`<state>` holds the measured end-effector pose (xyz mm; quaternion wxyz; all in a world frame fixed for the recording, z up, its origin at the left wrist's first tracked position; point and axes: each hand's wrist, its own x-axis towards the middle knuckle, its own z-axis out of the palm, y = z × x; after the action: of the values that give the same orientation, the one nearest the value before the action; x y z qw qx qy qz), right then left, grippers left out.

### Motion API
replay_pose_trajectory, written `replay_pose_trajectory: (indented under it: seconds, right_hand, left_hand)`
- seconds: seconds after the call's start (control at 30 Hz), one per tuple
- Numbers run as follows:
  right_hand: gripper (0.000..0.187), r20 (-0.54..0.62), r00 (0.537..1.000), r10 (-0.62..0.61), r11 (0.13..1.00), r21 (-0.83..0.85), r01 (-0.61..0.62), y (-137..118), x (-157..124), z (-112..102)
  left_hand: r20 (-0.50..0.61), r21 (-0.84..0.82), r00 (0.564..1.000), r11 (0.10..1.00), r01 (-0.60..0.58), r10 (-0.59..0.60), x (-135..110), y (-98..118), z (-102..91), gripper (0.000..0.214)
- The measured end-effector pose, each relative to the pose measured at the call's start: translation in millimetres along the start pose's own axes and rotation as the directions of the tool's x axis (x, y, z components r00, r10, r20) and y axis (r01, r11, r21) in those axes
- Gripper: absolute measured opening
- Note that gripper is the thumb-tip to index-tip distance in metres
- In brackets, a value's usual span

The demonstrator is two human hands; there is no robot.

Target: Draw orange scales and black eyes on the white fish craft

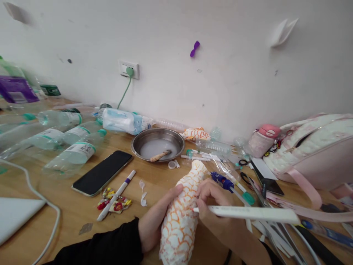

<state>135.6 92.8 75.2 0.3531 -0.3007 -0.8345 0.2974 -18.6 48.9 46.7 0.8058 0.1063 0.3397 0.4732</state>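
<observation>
My left hand (156,217) is wrapped round a white fish-shaped paper model (179,226) with orange scale lines, its thumb pressed on the upper surface. The model tilts away from me, its narrow end toward the metal bowl. In my right hand (216,206) a white marker pen (253,213) is pinched, lying nearly level and pointing left. Its reddish tip is at the model's right side; whether it touches the surface I cannot tell. The right fingers rest against the model's upper right edge, hiding part of it.
Behind the model stands a metal bowl (135,149) of cloudy liquid with a brush (160,156). A phone (102,173), another marker (117,195) and plastic bottles (79,151) lie left. At right are a glue gun (222,181), scissors (261,200) and a pink bag (325,162).
</observation>
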Motion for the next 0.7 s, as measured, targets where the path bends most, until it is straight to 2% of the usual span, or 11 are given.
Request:
replay_pose_trajectory:
  seconds: [0.13, 0.33, 0.5, 0.7]
  right_hand:
    - [0.017, 0.007, 0.999, 0.044, 0.998, 0.048, -0.044, 0.0, 0.3, -1.2]
    - [0.019, 0.013, 0.996, -0.083, 0.995, -0.061, 0.084, -4.1, 1.1, -1.2]
    - [0.019, 0.004, 0.998, -0.058, 0.998, -0.034, 0.058, -5.2, 1.0, -1.4]
    - [0.02, -0.001, 0.994, -0.111, 0.993, -0.052, 0.11, -8.1, 2.9, -2.4]
  left_hand:
    - [0.004, 0.013, 1.0, 1.0, 0.027, -0.027, -1.7, 0.1, -0.9, 0.047]
    - [0.009, -0.018, 0.999, 0.998, 0.053, -0.053, -1.4, -0.8, -1.7, 0.05]
    - [0.046, -0.028, 0.998, 0.998, 0.053, -0.051, -1.1, -0.8, -3.6, 0.05]
    - [0.092, -0.048, 0.993, 0.996, 0.071, -0.067, -3.4, 1.1, 0.2, 0.049]
